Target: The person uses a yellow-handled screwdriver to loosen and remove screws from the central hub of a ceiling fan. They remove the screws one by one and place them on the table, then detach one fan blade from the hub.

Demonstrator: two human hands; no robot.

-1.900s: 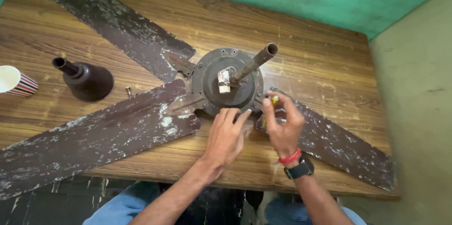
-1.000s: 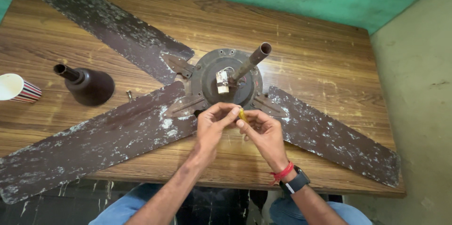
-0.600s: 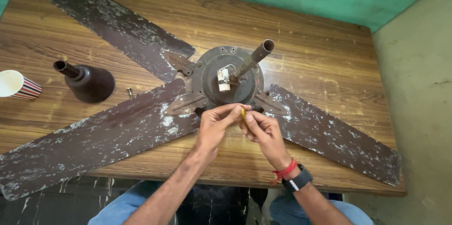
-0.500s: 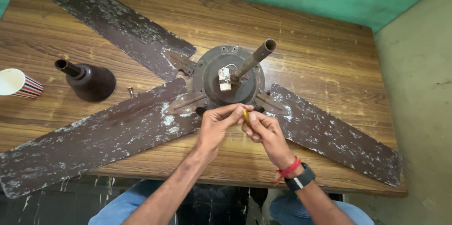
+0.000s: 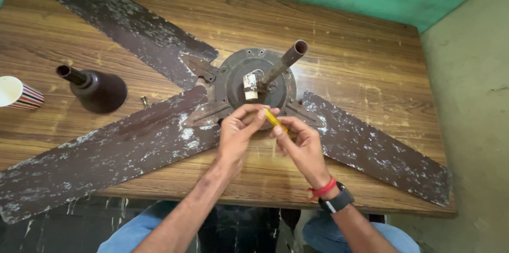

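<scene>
The left hand (image 5: 237,135) and the right hand (image 5: 302,146) meet just above the near edge of the bench (image 5: 360,62). Both are closed on one small yellow tool (image 5: 274,119): the left fingertips pinch its upper end, and the right thumb and fingers grip its lower end. The tool is tilted, upper end toward the left hand. Its exact type cannot be determined. The right wrist carries a red band (image 5: 322,189) and a black watch (image 5: 337,200).

Directly beyond the hands lies the round motor housing (image 5: 233,81) of a ceiling fan, with a rusty downrod (image 5: 283,62) projecting up and to the right. A small white component (image 5: 250,84) sits on the housing near the rod base.

Three worn, brown blades extend from the housing: one (image 5: 101,163) runs left of the left hand, one (image 5: 382,152) runs right of the right hand, and one (image 5: 127,25) runs away to the far left.

Well left of the hands stands a dark brown canopy cover (image 5: 98,90). A striped paper cup (image 5: 16,94) lies at the far left edge. A small screw (image 5: 143,101) lies just beside the cover.
</scene>
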